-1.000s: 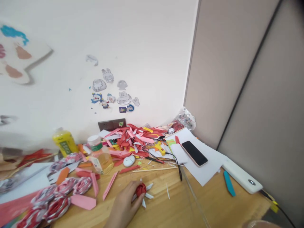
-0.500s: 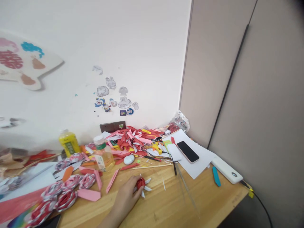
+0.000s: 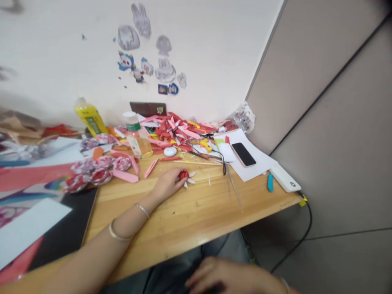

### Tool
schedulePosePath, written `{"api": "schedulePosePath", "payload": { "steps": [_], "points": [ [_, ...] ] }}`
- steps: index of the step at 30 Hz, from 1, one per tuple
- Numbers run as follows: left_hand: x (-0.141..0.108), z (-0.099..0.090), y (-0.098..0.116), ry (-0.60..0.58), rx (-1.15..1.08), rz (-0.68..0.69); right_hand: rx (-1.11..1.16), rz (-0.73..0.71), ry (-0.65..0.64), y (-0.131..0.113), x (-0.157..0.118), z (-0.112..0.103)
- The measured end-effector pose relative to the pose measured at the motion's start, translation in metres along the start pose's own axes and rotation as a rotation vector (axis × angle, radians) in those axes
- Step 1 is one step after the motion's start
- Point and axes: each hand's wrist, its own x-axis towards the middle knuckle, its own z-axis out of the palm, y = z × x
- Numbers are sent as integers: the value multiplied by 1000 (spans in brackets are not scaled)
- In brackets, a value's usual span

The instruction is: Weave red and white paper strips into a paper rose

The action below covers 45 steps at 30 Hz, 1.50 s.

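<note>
Left hand (image 3: 168,182) grasping one red-and-white paper flower (image 3: 183,175) on the bench (image 3: 183,208); open wood extends from the flower to the near edge. Right hand (image 3: 214,274) beyond that edge, blurred, grasp indeterminable. Farther back: two bottles (image 3: 142,143), one smartphone (image 3: 243,154).

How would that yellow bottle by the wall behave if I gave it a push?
The yellow bottle stands upright and looks taller than it is wide, so it could tip. It appears mostly full, so probably fairly heavy for its size. Its sides look like smooth plastic, perhaps a bit slippery.
</note>
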Motion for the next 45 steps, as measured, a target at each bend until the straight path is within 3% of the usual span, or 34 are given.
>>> {"api": "schedulePosePath", "payload": {
  "steps": [3, 5, 7, 10, 15, 20, 25, 32, 39, 42, 45],
  "points": [
    [1, 1, 1, -22, -1, -19, 48, -112, -141, 11, 23, -49],
    [2, 2, 1, -30, 0, -28, -51, -138, 48, 20, 45, -84],
    [3, 3, 2, -29, 5, -33, -285, -55, 250, 32, 76, -112],
    [3, 3, 3, -27, 27, -35, -791, 100, 360, 59, 129, -134],
    [2, 3, 4, -31, 51, -32, -908, 136, 318, 94, 186, -124],
    [2, 4, 3, -40, 30, -46, -958, 226, 301, 105, 201, -111],
    [1, 3, 3, -16, 12, -44, -962, 273, 325, 102, 217, -116],
    [-2, 0, -1, 104, -23, -16, -893, 176, 513, 89, 216, -117],
    [-4, 0, -13, 200, -45, -42, -838, 32, 508, 94, 212, -94],
    [-8, -12, -3, 260, -33, -49, -811, 23, 543, 103, 217, -89],
    [-14, -23, 17, 283, -167, -50, -790, 26, 583, 109, 219, -89]
  ]
}}
